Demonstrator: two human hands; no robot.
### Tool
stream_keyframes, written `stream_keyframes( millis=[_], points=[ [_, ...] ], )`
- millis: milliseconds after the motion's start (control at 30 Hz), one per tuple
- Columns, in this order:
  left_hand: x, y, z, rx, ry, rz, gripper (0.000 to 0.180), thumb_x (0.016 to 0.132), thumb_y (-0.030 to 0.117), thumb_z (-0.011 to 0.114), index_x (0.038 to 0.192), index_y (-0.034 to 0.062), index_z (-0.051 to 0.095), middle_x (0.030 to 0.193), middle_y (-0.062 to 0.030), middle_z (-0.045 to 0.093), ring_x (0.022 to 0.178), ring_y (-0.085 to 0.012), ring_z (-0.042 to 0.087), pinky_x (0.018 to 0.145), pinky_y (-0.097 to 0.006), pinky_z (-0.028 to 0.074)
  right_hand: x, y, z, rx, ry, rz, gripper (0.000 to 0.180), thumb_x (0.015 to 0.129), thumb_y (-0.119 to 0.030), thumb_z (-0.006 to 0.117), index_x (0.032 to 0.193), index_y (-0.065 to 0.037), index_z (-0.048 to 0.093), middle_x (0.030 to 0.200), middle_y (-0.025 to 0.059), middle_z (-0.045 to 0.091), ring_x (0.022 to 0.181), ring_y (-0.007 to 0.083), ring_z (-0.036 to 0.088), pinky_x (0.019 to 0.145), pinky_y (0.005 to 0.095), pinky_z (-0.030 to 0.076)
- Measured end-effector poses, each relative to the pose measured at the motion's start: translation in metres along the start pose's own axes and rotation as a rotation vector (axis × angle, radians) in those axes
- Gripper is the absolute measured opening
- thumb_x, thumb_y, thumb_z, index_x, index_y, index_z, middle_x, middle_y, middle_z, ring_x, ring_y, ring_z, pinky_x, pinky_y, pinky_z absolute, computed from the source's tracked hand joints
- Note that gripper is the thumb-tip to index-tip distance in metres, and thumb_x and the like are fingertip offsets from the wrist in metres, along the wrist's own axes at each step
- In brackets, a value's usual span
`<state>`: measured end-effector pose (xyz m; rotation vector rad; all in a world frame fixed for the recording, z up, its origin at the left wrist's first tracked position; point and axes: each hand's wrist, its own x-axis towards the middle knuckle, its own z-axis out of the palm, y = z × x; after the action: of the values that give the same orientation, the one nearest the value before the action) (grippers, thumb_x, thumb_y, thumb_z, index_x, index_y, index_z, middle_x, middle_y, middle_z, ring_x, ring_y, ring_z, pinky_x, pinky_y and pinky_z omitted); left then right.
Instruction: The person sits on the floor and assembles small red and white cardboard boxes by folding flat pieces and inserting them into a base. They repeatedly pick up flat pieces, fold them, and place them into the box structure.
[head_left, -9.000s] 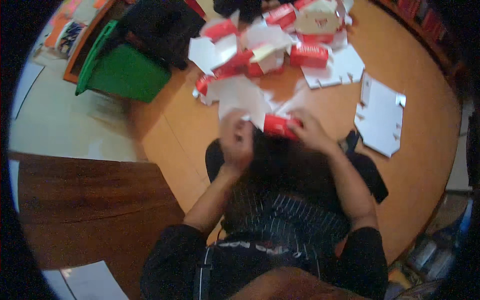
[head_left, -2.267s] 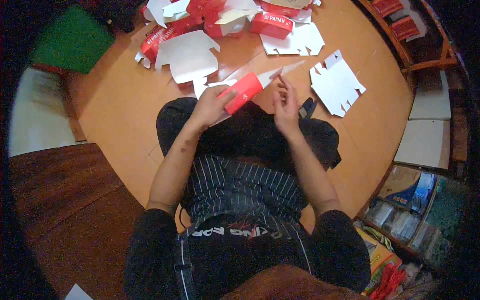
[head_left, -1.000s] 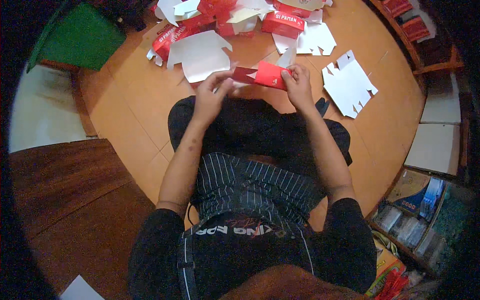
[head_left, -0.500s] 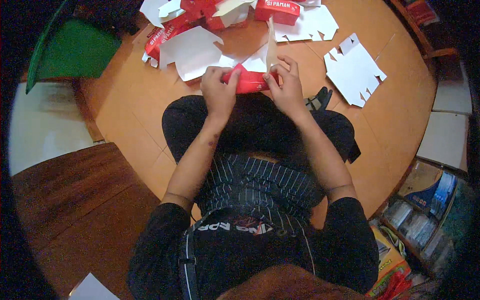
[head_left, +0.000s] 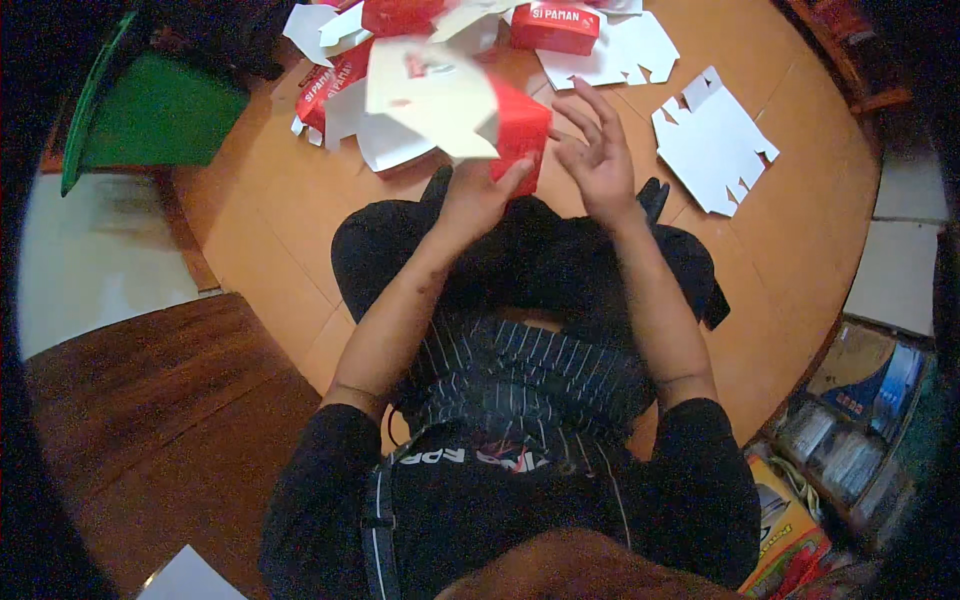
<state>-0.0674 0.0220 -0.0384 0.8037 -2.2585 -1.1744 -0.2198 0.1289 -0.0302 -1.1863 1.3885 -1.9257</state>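
My left hand (head_left: 480,196) grips a partly folded red and white cardboard box (head_left: 520,122) above my crossed legs. The box's red side faces right, while its pale inner flap spreads up and to the left, slightly blurred. Just right of the box, my right hand (head_left: 600,165) is raised with its fingers apart and holds nothing. Whether its fingertips touch the box's edge is hard to tell. The left fingers are partly hidden behind the box.
Red folded boxes (head_left: 555,27) and loose card lie in a pile at the far side of the orange floor (head_left: 800,200). A flat white box blank (head_left: 712,140) lies to the right. Brown wooden boards (head_left: 170,430) are at left, a crate of packets (head_left: 845,420) at lower right.
The box has been turned and lifted, so its pale flap now swings out to the left. My right hand has let go of it and opened; my left still holds it.
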Motion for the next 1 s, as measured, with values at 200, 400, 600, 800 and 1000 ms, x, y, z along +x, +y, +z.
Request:
stream_keyframes(
  millis=[200,400,600,800,1000],
  points=[
    [0.036,0.053,-0.023,-1.329,0.035,-0.308,0.041,0.102,0.031,0.052,0.131,0.0019,0.05,0.126,-0.0159,0.058,0.114,-0.0268,0.06,0.097,-0.04,0.049,-0.022,0.004,0.031,-0.712,-0.002,-0.245,0.085,0.079,-0.008,0.07,0.152,-0.007,0.025,0.151,0.0194,0.034,0.134,0.0422,0.042,0.109,0.0459,0.041],
    [0.008,0.035,-0.034,0.073,-0.322,0.253,0.102,0.081,0.056,0.069,0.154,0.0057,0.02,0.155,-0.0236,0.03,0.144,-0.0378,0.029,0.118,-0.05,0.024,-0.003,0.023,0.014,-0.497,0.234,0.088,0.068,0.08,-0.004,0.052,0.146,-0.001,0.039,0.131,0.0296,0.056,0.122,0.0413,0.056,0.101,0.0415,0.047],
    [-0.044,0.04,-0.063,0.891,-0.917,0.054,0.081,0.076,0.034,0.079,0.145,0.0151,0.04,0.142,-0.018,0.049,0.12,-0.0393,0.056,0.097,-0.053,0.047,-0.013,0.053,0.004,-0.419,-0.128,0.451,0.064,0.08,-0.007,0.055,0.143,0.003,0.043,0.129,0.0256,0.059,0.124,0.0327,0.055,0.101,0.0369,0.045],
    [-0.022,0.004,-0.094,0.392,-0.707,-0.142,0.023,0.092,0.024,0.062,0.103,0.0056,0.069,0.083,-0.0139,0.07,0.074,-0.0293,0.068,0.069,-0.04,0.054,-0.011,0.051,0.011,0.005,-0.25,0.441,0.042,0.096,-0.015,0.059,0.134,-0.001,0.053,0.15,0.0165,0.038,0.143,0.0269,0.034,0.098,0.0385,0.05],
    [-0.026,-0.022,-0.098,-0.117,-0.438,-0.556,0.029,0.096,0.031,0.063,0.102,0.0033,0.072,0.078,-0.0034,0.066,0.064,-0.0113,0.058,0.057,-0.028,0.047,-0.018,0.062,0.013,0.077,-0.128,0.233,0.02,0.094,-0.023,0.065,0.106,-0.007,0.066,0.147,0.0129,0.039,0.137,0.0289,0.039,0.106,0.0397,0.044]
  ],
)
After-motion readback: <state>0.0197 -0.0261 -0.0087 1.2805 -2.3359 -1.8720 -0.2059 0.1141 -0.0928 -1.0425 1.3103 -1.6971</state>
